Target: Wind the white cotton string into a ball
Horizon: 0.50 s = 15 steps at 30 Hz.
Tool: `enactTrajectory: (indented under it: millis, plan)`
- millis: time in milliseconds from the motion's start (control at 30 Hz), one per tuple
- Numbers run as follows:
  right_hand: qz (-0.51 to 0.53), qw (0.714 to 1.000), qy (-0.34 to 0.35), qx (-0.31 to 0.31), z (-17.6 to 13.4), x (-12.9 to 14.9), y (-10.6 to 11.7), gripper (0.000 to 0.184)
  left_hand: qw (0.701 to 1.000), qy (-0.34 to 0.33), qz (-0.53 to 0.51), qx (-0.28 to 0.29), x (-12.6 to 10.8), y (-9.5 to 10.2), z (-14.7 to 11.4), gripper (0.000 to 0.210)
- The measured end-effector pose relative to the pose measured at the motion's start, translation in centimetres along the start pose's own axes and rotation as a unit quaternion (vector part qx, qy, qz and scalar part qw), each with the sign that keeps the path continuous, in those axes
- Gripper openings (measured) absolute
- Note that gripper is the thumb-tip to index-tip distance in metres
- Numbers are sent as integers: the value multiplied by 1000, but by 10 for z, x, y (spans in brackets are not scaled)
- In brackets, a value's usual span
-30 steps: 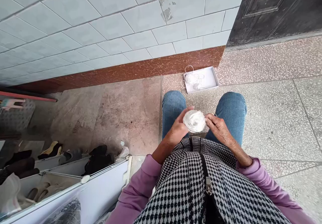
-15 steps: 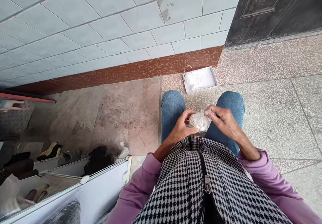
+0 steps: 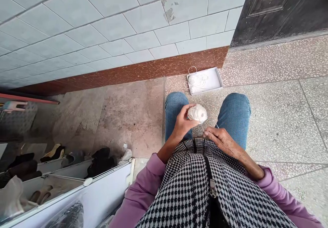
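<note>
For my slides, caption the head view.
Left hand holds a ball of white string; right hand pinches its strand.

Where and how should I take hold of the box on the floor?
Probably pinch the box by its right end wall, coming from above and the right. The box lies flat, open side up; that low, thin wall is bare, while string heaps at the left end and loops past the rim there.

We seem to be in a home's entryway or porch: we see a dark panelled door point(image 3: 289, 11) beside a pale tiled wall point(image 3: 143, 29), a speckled floor point(image 3: 282, 118) and, at lower left, shoes point(image 3: 53, 152) in a white rack point(image 3: 105, 187) split into compartments.
</note>
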State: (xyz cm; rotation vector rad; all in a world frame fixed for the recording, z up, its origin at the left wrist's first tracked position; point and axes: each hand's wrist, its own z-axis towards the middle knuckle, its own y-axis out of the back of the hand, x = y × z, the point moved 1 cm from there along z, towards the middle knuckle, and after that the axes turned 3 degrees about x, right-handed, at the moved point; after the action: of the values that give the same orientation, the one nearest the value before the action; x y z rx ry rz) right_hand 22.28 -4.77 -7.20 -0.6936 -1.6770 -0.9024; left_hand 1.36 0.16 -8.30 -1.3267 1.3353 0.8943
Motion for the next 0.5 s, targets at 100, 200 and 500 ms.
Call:
enactTrajectory:
  millis: [100,200,500]
  plan:
    - [-9,999,39,0,2,20,12,50,986,-55,156,14,-2,-2,-4,67]
    - [1,997,54,-60,16,29,29,50,966,-67,219,122,-9,-5,-13,63]
    - [49,991,-6,-126,27,-15,12,63,975,71,-168,128,-8,-2,-15,80]
